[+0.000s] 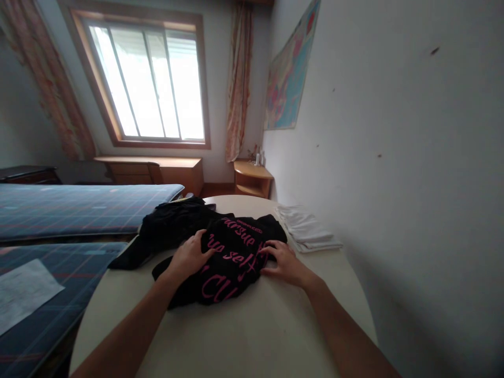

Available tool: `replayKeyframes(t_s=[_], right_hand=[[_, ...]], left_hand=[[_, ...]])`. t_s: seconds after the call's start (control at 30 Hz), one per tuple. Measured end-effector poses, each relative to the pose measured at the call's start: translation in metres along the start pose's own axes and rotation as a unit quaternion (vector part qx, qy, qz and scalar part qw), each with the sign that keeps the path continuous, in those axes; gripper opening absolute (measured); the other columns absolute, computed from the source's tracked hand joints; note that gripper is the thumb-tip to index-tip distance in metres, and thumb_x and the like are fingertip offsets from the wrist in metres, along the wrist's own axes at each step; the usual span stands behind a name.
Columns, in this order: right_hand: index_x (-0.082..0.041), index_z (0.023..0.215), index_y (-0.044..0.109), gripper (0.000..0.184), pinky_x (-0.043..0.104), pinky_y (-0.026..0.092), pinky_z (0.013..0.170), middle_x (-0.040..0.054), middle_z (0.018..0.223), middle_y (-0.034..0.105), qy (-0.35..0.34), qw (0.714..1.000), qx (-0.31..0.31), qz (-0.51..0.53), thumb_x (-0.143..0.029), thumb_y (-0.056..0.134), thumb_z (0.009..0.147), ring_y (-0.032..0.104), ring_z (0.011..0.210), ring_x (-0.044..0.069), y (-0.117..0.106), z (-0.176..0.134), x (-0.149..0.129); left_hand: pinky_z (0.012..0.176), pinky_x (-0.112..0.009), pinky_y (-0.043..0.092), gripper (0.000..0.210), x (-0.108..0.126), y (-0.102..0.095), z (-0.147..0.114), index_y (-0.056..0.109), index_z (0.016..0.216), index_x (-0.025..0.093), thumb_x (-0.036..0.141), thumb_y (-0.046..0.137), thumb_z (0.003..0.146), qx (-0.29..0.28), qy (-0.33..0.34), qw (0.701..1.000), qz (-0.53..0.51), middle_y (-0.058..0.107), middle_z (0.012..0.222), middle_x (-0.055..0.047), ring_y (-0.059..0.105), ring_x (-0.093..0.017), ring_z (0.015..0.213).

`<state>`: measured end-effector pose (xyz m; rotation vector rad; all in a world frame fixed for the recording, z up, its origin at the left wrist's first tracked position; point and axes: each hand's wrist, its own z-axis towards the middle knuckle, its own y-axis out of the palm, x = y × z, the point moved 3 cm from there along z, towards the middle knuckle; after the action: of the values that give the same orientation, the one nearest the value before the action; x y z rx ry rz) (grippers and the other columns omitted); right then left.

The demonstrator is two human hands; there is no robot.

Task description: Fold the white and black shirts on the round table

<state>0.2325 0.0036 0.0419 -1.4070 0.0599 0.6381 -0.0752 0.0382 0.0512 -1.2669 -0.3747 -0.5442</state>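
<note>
Left hand (191, 258), thumb and fingers spread on a black shirt (233, 256); shirt, frame centre, rumpled on worktop (236, 341); right hand (286, 262), thumb and fingers apart, at its right edge. Stage: apparently arranging; next move seems to call for even handling both sides.

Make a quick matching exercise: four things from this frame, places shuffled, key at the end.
Things
1. Pink-lettered black garment
2. Folded white cloth
3. Wall map
4. Paper sheet

Places
A. High on the wall, right of the window
B. On the near blue plaid mattress
C. Between the left hand and right hand
D. At the right side of the table

Pairs: 1-C, 2-D, 3-A, 4-B
</note>
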Motion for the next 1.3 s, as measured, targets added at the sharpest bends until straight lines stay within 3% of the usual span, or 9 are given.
replayKeyframes(t_s=[0.13,0.27,0.4,0.47,0.57,0.7,0.87,1.03,1.3], right_hand=[[-0.025,0.095,0.070,0.015,0.040,0.042,0.093,0.0054,0.104,0.067,0.026,0.998,0.021,-0.044,-0.032,0.070,0.081,0.062,0.101,0.024,-0.002,0.005,-0.009],[-0.025,0.093,0.066,0.009,0.031,0.044,0.076,0.0012,0.082,0.070,0.052,0.998,0.041,-0.022,-0.031,0.059,0.090,0.066,0.079,0.020,-0.004,0.009,-0.016],[-0.024,0.110,0.057,0.018,0.030,0.046,0.079,0.0049,0.098,0.071,0.069,0.984,0.157,0.043,-0.029,0.049,0.094,0.067,0.091,0.021,-0.003,0.010,-0.015],[-0.021,0.117,0.053,0.029,0.032,0.046,0.087,0.0080,0.109,0.069,0.050,0.985,0.155,0.061,-0.029,0.055,0.090,0.065,0.101,0.022,0.002,0.009,-0.014],[-0.019,0.120,0.053,0.043,0.034,0.044,0.094,0.0112,0.117,0.065,0.009,0.995,0.089,0.046,-0.029,0.067,0.081,0.062,0.108,0.024,0.008,0.007,-0.014],[-0.021,0.114,0.057,0.029,0.031,0.045,0.086,0.0078,0.106,0.068,0.028,0.997,0.067,-0.004,-0.021,0.059,0.085,0.063,0.100,0.022,0.002,0.008,-0.014],[-0.022,0.114,0.053,0.027,0.027,0.044,0.073,0.0028,0.089,0.068,0.062,0.997,0.035,0.018,-0.017,0.053,0.087,0.066,0.083,0.019,0.000,0.007,-0.005],[-0.023,0.116,0.050,0.039,0.029,0.046,0.085,0.0058,0.110,0.066,0.026,0.997,0.062,0.049,-0.019,0.063,0.080,0.064,0.102,0.020,0.004,0.005,0.004],[-0.022,0.116,0.050,0.027,0.032,0.046,0.069,0.0088,0.102,0.068,0.066,0.991,0.119,-0.004,-0.016,0.043,0.090,0.067,0.083,0.024,0.000,0.011,-0.008]], left_hand=[[0.082,-0.037,0.051,0.052,0.001,0.000,0.007,0.057,0.121,0.021,0.036,0.068,0.073,-0.025,0.015,0.993,-0.119,0.069,0.094,-0.007,0.067,-0.026,0.087],[0.074,-0.034,0.053,0.052,0.001,-0.013,0.016,0.058,0.111,0.019,0.047,0.072,0.069,0.053,-0.026,0.956,-0.286,0.069,0.092,-0.005,0.067,-0.023,0.081],[0.085,-0.037,0.051,0.045,-0.003,-0.024,0.018,0.064,0.095,0.017,0.049,0.074,0.065,0.154,-0.052,0.943,-0.290,0.070,0.091,-0.007,0.066,-0.024,0.089],[0.089,-0.038,0.050,0.042,-0.006,-0.025,0.019,0.064,0.094,0.017,0.047,0.073,0.067,0.176,-0.064,0.941,-0.281,0.070,0.094,-0.008,0.066,-0.025,0.093],[0.089,-0.038,0.051,0.042,-0.009,-0.020,0.020,0.065,0.101,0.016,0.045,0.069,0.072,0.144,-0.071,0.944,-0.288,0.070,0.100,-0.009,0.066,-0.025,0.095],[0.093,-0.039,0.050,0.049,-0.005,-0.011,0.018,0.063,0.116,0.018,0.033,0.068,0.069,0.048,-0.029,0.959,-0.279,0.069,0.107,-0.007,0.065,-0.025,0.100],[0.090,-0.041,0.052,0.057,-0.002,-0.008,0.015,0.062,0.120,0.018,0.017,0.061,0.064,0.012,-0.028,0.967,-0.251,0.070,0.106,-0.006,0.067,-0.024,0.091],[0.093,-0.040,0.051,0.050,-0.005,-0.014,0.019,0.063,0.113,0.016,0.022,0.069,0.064,0.092,-0.058,0.942,-0.319,0.069,0.111,-0.010,0.065,-0.026,0.104],[0.071,-0.030,0.056,0.040,0.000,-0.019,0.015,0.063,0.107,0.018,0.027,0.070,0.069,0.136,-0.059,0.936,-0.318,0.068,0.110,-0.008,0.068,-0.022,0.089]])
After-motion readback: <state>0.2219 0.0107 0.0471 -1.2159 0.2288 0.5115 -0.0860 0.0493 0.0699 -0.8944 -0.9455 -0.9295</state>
